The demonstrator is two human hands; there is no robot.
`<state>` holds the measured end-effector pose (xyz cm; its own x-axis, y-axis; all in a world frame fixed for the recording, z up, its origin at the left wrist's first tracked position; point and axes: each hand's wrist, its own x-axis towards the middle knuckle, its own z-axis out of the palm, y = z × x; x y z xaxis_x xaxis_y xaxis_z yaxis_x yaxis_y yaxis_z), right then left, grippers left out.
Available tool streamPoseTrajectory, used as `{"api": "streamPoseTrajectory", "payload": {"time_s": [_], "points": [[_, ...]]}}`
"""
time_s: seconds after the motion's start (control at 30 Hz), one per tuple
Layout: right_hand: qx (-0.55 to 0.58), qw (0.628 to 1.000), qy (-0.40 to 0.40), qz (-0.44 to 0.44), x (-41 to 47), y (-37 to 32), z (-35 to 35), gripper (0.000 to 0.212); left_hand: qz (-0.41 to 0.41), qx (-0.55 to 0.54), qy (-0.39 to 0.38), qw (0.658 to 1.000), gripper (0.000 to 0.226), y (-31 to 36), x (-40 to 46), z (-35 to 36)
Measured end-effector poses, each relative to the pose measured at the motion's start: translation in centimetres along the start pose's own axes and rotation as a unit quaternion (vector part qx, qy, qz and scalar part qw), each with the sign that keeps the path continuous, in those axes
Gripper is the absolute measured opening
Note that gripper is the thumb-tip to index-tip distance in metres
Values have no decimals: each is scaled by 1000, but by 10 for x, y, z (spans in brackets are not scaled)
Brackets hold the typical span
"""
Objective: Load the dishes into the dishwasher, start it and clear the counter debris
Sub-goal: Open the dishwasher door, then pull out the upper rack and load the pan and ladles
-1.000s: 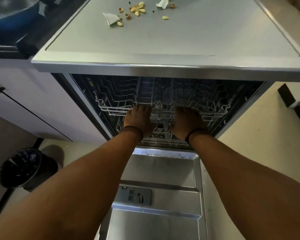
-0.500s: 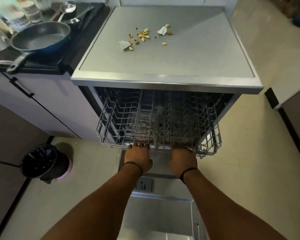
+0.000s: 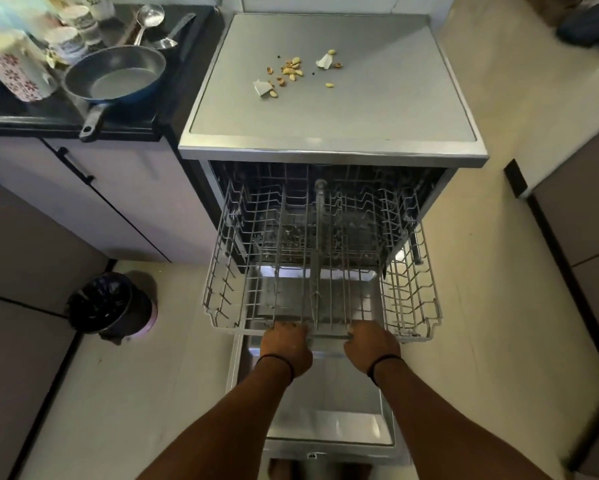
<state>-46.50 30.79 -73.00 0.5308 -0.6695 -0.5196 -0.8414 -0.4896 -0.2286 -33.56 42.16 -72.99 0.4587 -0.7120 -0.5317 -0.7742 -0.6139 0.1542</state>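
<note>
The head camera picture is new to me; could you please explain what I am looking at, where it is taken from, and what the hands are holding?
The picture comes from a camera worn on a person's head, looking forward and down, so the two bare arms at the bottom are the wearer's own. The left hand and right hand each curl their fingers over the front edge of the dishwasher's upper rack, which is slid out over the open door. The rack holds no dishes. On the dishwasher's top lie scattered nut shells and scraps of paper. On the dark counter at the left sit a blue frying pan, spoons and some jars. A lined bin stands on the floor.
</note>
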Motion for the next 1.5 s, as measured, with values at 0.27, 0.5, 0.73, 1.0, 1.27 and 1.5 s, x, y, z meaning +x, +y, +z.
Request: {"api": "streamPoseTrajectory", "payload": {"time_s": [0.27, 0.5, 0.73, 1.0, 1.27, 1.5], "points": [[-24, 998, -48, 28, -49, 3, 29, 26, 13, 19, -65, 998, 37, -7, -43, 25], [-48, 993, -100, 47, -71, 9, 47, 25, 18, 15, -136, 990, 40, -5, -60, 36], [-45, 989, -141, 12, -67, 9, 39, 28, 6, 7, -177, 984, 43, -4, -59, 22], [21, 998, -37, -53, -70, -42, -28, 30, -19, 23, -17, 999, 37, -16, -82, -38], [35, 984, 91, -150, -61, -166, -117, 35, -31, -45, 199, 978, 32, -88, -87, -162], [13, 981, 120, -149, -61, -301, -135, 42, -34, -33, 239, 970, 34, -217, -102, -229]]}}
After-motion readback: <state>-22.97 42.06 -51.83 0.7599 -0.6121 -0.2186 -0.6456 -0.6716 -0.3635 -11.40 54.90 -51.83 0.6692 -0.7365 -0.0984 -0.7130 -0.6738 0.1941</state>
